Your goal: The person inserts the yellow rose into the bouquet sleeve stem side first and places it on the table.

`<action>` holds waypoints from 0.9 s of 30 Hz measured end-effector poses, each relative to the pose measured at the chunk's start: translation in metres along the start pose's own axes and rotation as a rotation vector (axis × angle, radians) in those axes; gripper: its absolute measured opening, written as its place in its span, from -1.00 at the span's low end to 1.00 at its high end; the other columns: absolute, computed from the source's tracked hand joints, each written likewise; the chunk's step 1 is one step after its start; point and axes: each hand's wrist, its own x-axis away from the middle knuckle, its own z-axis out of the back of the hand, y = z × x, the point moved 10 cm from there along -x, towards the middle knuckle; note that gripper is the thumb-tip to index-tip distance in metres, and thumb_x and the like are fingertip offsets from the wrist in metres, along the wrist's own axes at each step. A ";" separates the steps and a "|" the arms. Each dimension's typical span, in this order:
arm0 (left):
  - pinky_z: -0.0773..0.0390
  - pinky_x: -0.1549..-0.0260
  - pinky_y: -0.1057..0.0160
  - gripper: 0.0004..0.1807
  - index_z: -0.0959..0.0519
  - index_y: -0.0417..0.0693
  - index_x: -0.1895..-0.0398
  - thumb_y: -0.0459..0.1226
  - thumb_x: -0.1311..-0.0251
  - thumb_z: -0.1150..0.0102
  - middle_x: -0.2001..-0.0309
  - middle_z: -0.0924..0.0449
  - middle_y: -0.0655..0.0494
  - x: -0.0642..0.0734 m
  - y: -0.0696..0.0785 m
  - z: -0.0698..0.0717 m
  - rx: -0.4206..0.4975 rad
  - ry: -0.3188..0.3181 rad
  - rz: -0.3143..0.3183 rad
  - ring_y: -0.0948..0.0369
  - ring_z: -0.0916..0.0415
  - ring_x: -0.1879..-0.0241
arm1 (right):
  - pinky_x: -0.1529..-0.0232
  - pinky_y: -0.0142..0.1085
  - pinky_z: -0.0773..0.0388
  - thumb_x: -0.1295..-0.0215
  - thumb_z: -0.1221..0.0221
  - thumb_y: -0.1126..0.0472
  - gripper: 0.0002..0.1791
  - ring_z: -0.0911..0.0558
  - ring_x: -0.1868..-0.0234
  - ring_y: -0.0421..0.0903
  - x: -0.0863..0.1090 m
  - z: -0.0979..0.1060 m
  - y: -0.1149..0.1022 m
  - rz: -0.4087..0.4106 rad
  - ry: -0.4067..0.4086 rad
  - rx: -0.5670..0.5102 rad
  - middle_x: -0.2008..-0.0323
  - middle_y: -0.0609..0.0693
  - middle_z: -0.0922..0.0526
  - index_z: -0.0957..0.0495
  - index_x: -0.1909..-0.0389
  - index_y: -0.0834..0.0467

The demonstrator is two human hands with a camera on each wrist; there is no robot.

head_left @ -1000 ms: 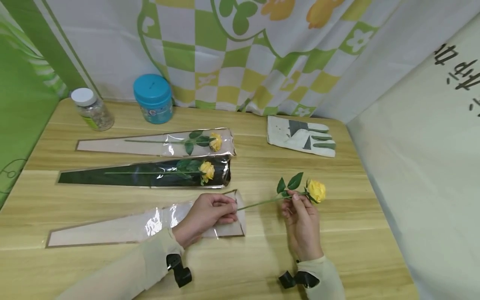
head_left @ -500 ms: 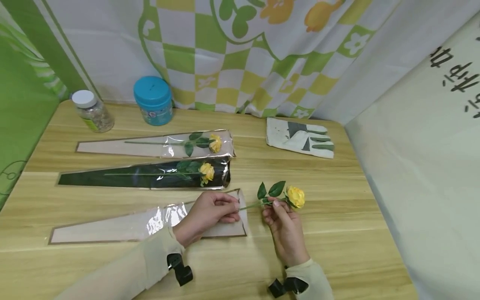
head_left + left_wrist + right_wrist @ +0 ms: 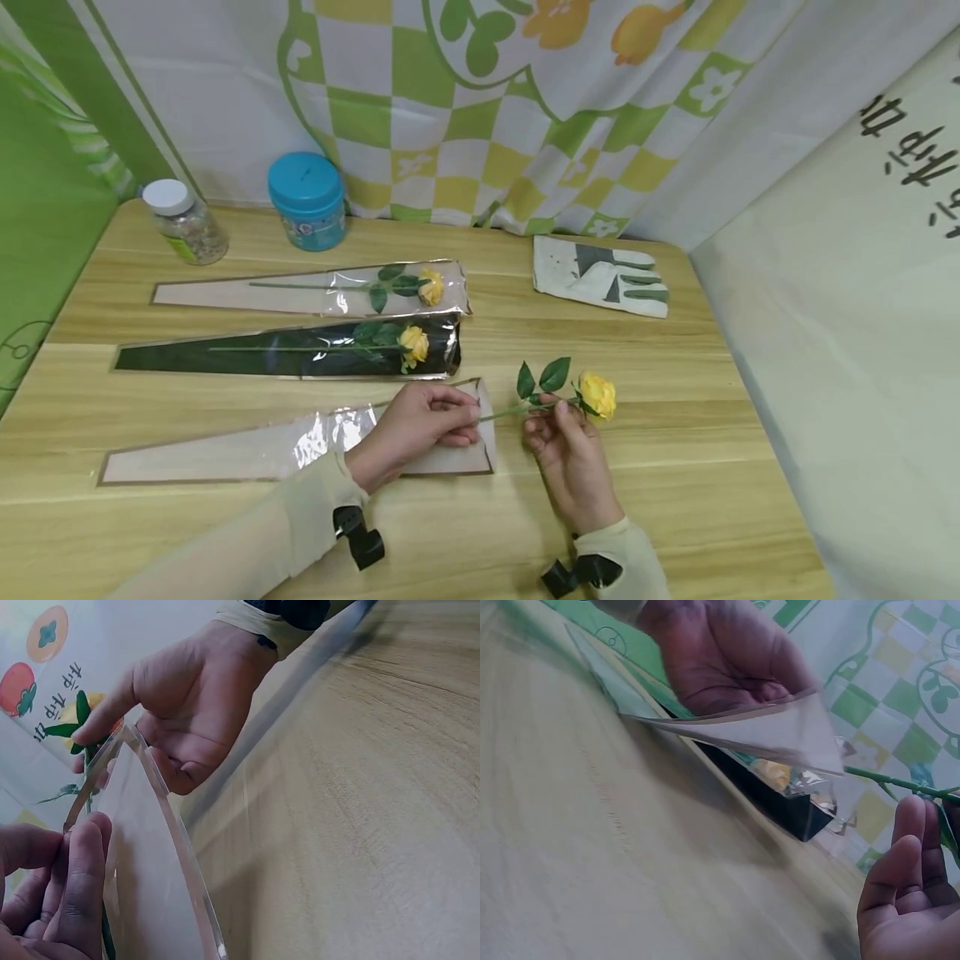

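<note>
My left hand (image 3: 420, 429) pinches the wide open end of a clear-fronted flower sleeve (image 3: 210, 454) with a pale back. The sleeve lies along the front of the table. From this mouth sticks out the stem of a yellow rose (image 3: 597, 394); its lower part shows beside my left fingers (image 3: 84, 877) in the left wrist view. Whether those fingers also grip the stem, I cannot tell. My right hand (image 3: 573, 467) holds the stem between thumb and fingers, just below the bloom, near the green leaves (image 3: 555, 375). The sleeve's mouth (image 3: 821, 735) stands raised in the right wrist view.
Behind lie a dark sleeve (image 3: 262, 354) and a pale sleeve (image 3: 202, 292), each with a yellow rose inside. A blue tub (image 3: 306, 200) and a white-capped jar (image 3: 187, 223) stand at the back left. A work glove (image 3: 600, 275) lies at the back right.
My right hand has moved left with the rose, bringing bloom and leaves closer to the sleeve's mouth, and less stem shows outside. My left hand has stayed almost in place.
</note>
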 end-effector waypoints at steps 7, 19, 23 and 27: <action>-0.78 0.24 0.18 -0.78 -0.63 -0.43 0.05 -0.42 -0.32 -0.29 0.34 -0.71 -0.22 0.000 0.005 -0.002 -0.018 -0.002 -0.004 0.06 -0.74 0.33 | 0.23 -0.42 -0.54 -0.62 0.00 0.06 -0.66 -0.57 0.23 -0.18 0.003 -0.013 0.015 -0.049 -0.109 0.041 0.14 0.00 -0.65 -0.66 -0.05 0.15; -0.78 0.24 0.15 -0.77 -0.63 -0.45 0.07 -0.40 -0.32 -0.30 0.34 -0.71 -0.22 0.002 0.010 0.001 -0.034 -0.019 -0.010 0.05 -0.74 0.32 | 0.18 -0.26 -0.56 -0.55 0.46 -0.40 -0.08 -0.56 0.14 -0.04 0.005 -0.016 0.005 -0.180 -0.264 -0.117 0.02 0.15 -0.62 -0.55 -0.18 0.27; -0.78 0.25 0.15 -0.78 -0.63 -0.44 0.08 -0.41 -0.32 -0.30 0.35 -0.71 -0.22 0.003 0.011 -0.001 -0.040 -0.027 -0.007 0.06 -0.74 0.34 | 0.17 -0.27 -0.59 -0.62 0.48 -0.28 -0.19 -0.58 0.12 -0.06 0.004 -0.015 0.000 -0.150 -0.282 -0.137 0.05 0.12 -0.64 -0.57 -0.14 0.22; -0.78 0.26 0.16 -0.77 -0.62 -0.48 0.07 -0.43 -0.32 -0.28 0.36 -0.71 -0.23 0.003 0.013 -0.003 -0.033 -0.033 -0.012 0.07 -0.74 0.35 | 0.15 -0.29 -0.59 -0.63 0.51 -0.26 -0.18 -0.59 0.13 -0.07 0.005 -0.019 -0.001 -0.147 -0.314 -0.127 0.08 0.11 -0.67 -0.57 -0.15 0.22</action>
